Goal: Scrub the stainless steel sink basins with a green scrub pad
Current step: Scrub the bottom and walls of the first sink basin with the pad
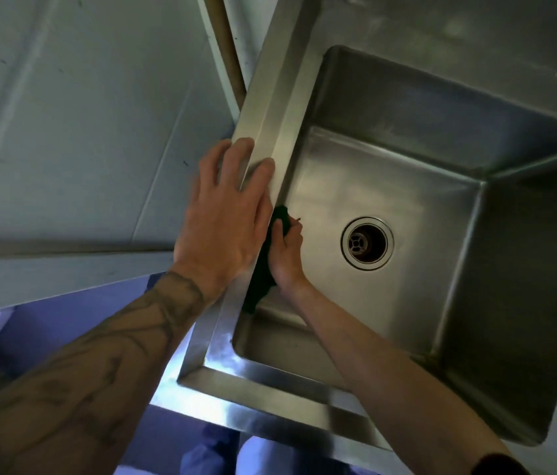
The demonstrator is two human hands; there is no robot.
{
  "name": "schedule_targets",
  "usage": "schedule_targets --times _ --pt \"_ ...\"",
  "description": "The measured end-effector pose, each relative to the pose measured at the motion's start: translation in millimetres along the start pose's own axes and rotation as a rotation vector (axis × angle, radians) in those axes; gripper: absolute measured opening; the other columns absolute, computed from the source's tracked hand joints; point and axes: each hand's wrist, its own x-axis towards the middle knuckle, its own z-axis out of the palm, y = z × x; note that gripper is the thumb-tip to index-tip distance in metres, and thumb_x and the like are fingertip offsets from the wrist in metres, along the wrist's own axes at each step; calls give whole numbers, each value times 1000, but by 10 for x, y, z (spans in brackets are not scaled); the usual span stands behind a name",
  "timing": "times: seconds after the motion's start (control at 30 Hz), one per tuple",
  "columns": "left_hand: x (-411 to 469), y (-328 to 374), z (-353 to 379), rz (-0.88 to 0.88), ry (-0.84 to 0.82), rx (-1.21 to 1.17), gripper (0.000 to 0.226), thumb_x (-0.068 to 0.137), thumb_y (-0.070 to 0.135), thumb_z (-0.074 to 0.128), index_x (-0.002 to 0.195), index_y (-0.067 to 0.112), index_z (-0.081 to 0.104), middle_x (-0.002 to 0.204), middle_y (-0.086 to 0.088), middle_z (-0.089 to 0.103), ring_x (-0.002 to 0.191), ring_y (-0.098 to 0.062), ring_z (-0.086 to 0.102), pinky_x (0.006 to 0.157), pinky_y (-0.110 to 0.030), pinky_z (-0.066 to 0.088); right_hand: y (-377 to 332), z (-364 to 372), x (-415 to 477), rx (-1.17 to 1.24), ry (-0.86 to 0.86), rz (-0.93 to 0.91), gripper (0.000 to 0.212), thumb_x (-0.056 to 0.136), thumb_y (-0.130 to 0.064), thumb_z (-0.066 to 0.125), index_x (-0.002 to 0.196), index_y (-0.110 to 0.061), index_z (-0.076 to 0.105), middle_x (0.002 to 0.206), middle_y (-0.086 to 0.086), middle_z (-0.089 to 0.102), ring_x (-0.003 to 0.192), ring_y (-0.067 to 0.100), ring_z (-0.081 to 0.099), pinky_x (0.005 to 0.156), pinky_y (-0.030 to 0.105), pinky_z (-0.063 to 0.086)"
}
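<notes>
A stainless steel sink basin fills the right half of the view, with a round drain in its floor. My right hand is inside the basin and presses a dark green scrub pad against the left inner wall, fingers curled over the pad's top edge. My left hand lies flat on the sink's left rim, fingers spread and straight, just above the pad. Part of the pad is hidden behind my left hand and the rim.
A pale wall panel runs along the left of the sink. A brown pipe or strip stands between wall and rim. The sink's front rim shines below. The floor and my legs show under it.
</notes>
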Motion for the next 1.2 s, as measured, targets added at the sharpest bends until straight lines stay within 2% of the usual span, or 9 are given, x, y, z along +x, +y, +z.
schedule_targets --times 0.2,0.37,0.43,0.6,0.77,0.9,0.97,1.03,1.2 --pt "-137 49 -141 -83 -45 -17 45 111 33 39 143 8 60 156 -24 47 139 -45 46 114 -57 41 89 -92 -487 82 -108 -169 29 104 -58 38 130 -47 41 132 4 57 119 19 61 97 39 56" --pt "-1000 239 -206 -265 -25 -47 54 113 38 33 154 11 55 156 -24 45 138 -45 48 110 -59 45 28 -28 -225 -16 -54 30 39 114 -29 35 147 -10 35 147 21 44 133 36 49 113 51 43" --pt "-1358 375 -200 -369 -12 -67 52 112 35 36 156 14 53 158 -21 41 138 -44 47 109 -61 46 36 10 -282 17 -41 61 37 113 -31 36 146 -12 36 147 19 44 131 33 50 114 50 43" --pt "-1608 648 -182 -552 -36 -34 54 109 30 46 161 17 47 166 -18 38 151 -42 38 119 -62 38 180 -56 -633 125 -152 -88 28 103 -54 42 130 -46 40 136 7 55 119 23 62 101 45 56" --pt "-1597 658 -153 -546 20 -28 51 108 26 50 158 14 51 164 -19 43 148 -44 42 118 -60 39 224 -84 -246 -51 -102 -35 41 113 -28 37 150 -12 32 148 14 42 134 29 49 116 47 42" --pt "-1607 643 -145 -540 46 -28 50 108 25 51 157 13 53 163 -20 44 147 -45 44 116 -61 41 290 -154 -309 -48 -195 10 36 112 -34 38 146 -22 33 140 12 52 125 27 58 107 49 51" --pt "-1612 639 -152 -534 54 -32 50 108 25 49 157 13 53 163 -20 45 146 -46 45 115 -61 42 341 -261 -486 -10 -289 -57 26 110 -43 42 135 -39 39 126 5 61 109 15 67 86 36 61" --pt "-1616 627 -156 -533 46 -39 51 110 29 44 158 13 52 163 -20 45 146 -46 45 115 -62 42 387 -376 -563 -11 -397 -138 19 109 -44 44 128 -47 42 122 2 63 101 9 70 73 23 59" --pt "-1654 606 -132 -519 35 -36 54 110 35 39 159 14 49 164 -19 43 149 -45 43 118 -62 40 455 -383 -331 -278 -410 -139 33 112 -26 42 143 -18 32 140 16 54 121 26 61 86 19 56"
